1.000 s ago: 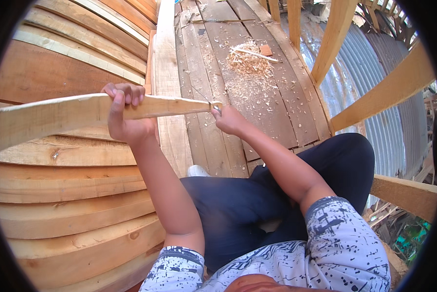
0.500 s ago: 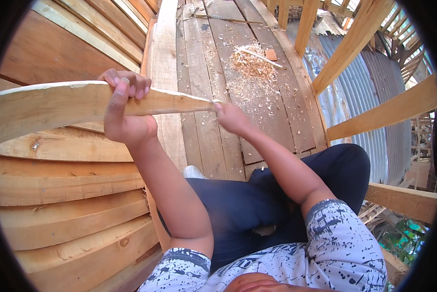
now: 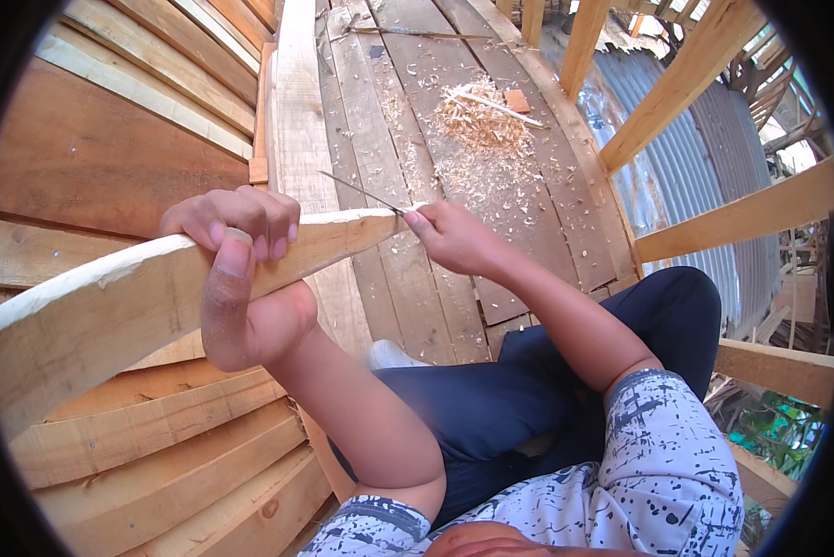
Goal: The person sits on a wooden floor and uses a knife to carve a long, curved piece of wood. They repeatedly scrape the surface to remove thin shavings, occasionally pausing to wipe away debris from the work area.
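My left hand (image 3: 234,292) clamps the plank (image 3: 110,320) towards nine o'clock; my right hand (image 3: 454,239) grips a thin blade (image 3: 361,193) at its twelve-o'clock end; the upper edge (image 3: 92,270) looks pared; what's left, I cannot tell.

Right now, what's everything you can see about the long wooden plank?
The wooden plank is pale tan, with a whiter, rough-looking top edge. It slants up from the picture's left rim, where it runs out of view, narrowing toward its right end. The left hand grips it, fingers over the top edge, thumb on its face. The right hand, holding a thin blade, is at the narrow end; whether the blade touches is unclear.
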`<action>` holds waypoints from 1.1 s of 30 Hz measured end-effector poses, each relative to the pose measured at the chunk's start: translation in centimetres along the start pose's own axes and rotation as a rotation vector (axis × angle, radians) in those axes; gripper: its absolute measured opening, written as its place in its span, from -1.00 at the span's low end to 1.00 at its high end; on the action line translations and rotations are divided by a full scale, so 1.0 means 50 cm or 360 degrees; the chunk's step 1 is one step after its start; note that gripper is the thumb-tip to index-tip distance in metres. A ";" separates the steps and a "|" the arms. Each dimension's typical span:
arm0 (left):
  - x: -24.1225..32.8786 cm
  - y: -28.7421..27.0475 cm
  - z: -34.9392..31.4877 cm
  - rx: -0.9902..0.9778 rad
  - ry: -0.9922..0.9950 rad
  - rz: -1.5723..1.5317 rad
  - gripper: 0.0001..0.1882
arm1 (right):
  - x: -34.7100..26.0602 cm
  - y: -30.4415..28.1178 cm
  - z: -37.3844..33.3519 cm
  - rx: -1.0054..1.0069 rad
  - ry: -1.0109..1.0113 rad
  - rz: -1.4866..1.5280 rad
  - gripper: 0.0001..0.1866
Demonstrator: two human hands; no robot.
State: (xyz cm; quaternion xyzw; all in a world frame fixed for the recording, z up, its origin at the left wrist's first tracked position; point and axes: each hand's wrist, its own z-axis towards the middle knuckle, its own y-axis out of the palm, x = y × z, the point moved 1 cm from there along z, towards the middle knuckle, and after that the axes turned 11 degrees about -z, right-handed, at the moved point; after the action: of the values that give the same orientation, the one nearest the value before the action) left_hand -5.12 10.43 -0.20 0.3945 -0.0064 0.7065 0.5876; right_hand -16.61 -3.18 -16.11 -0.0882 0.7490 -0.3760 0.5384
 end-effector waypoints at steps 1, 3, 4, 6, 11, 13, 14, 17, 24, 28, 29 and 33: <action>-0.004 0.011 0.006 0.0009 -0.0008 -0.0001 -0.83 | 0.036 0.010 0.012 -0.0047 0.0157 -0.0074 -0.45; -0.011 0.013 0.013 -0.0009 -0.0018 -0.0038 -0.82 | 0.101 0.021 0.049 -0.0150 0.0450 -0.0231 -0.46; -0.012 0.007 0.011 -0.0038 -0.0018 -0.0075 -0.82 | 0.098 0.025 0.049 -0.0176 0.0414 -0.0244 -0.47; -0.015 0.001 0.009 -0.0036 -0.0006 -0.0074 -0.82 | 0.062 0.018 0.032 -0.0227 0.0341 -0.0286 -0.48; -0.006 0.008 0.022 0.0051 -0.0053 0.0035 -0.82 | 0.070 -0.009 0.043 -0.0329 0.0452 -0.0198 -0.50; -0.008 0.010 0.022 0.0108 -0.0057 0.0036 -0.82 | 0.079 -0.001 0.041 -0.0311 0.0438 -0.0206 -0.51; -0.005 0.013 0.016 0.0151 -0.0064 0.0037 -0.82 | 0.084 0.004 0.034 -0.0302 0.0432 -0.0212 -0.51; 0.007 0.001 0.008 0.0227 -0.0070 0.0060 -0.80 | -0.022 -0.023 0.018 -0.0346 0.0205 0.0047 -0.52; 0.015 -0.021 0.012 0.0028 -0.0127 0.0006 -0.79 | 0.021 -0.010 0.027 -0.0301 0.0170 0.0015 -0.50; 0.015 -0.028 0.014 -0.0237 -0.0185 -0.0143 -0.80 | 0.059 0.019 0.038 -0.0157 0.0474 0.0086 -0.49; 0.016 -0.034 0.014 -0.0350 -0.0203 -0.0192 -0.80 | 0.070 0.024 0.034 -0.0169 0.0410 0.0021 -0.48; 0.027 -0.072 0.018 -0.0669 -0.0204 -0.0291 -0.80 | -0.034 -0.035 -0.012 -0.0289 0.0160 0.0002 -0.47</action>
State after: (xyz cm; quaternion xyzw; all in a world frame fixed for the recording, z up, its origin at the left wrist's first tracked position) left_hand -1.61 12.25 -0.45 0.3064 -0.1548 0.6071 0.7167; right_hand -16.91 -3.22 -13.62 -0.1173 0.8061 -0.3103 0.4901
